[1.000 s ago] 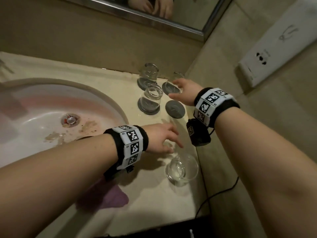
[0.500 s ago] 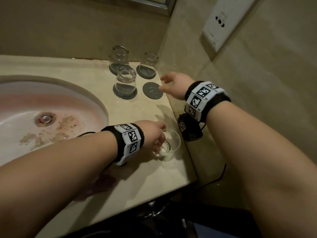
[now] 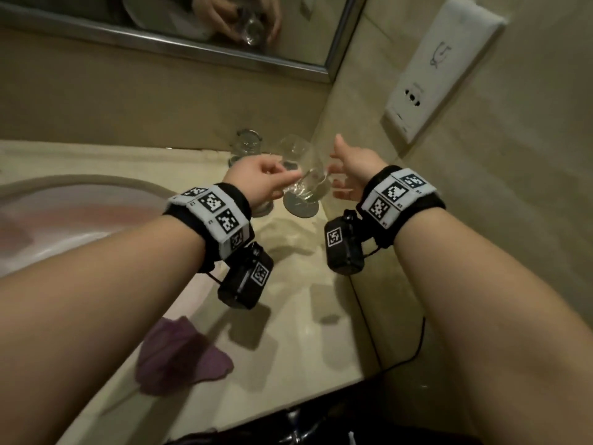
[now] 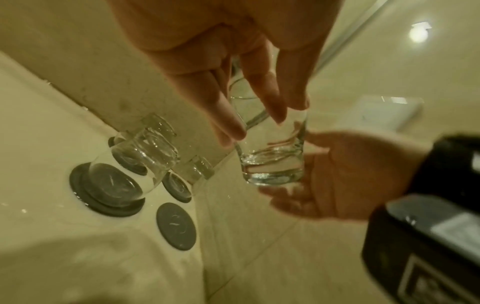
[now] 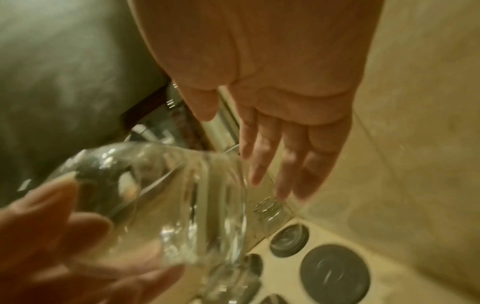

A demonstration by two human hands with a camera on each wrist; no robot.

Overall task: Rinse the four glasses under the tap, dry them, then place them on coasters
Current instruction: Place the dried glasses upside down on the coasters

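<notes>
My left hand pinches a clear glass near its base and holds it tilted in the air above the empty dark coaster. In the left wrist view the glass hangs from the left fingers. My right hand is open, fingers spread, right beside the glass; whether it touches is unclear. Three other glasses stand on coasters at the back corner, the nearest glass on its coaster. The bare coaster lies in front of them.
A purple cloth lies on the counter near its front edge. The sink basin is at the left. The wall with a white socket plate is close on the right, a mirror behind. A black cable hangs at the right.
My left hand took hold of the glass that stood near the counter's front and lifted it up over the coasters. The right hand opened beside it.
</notes>
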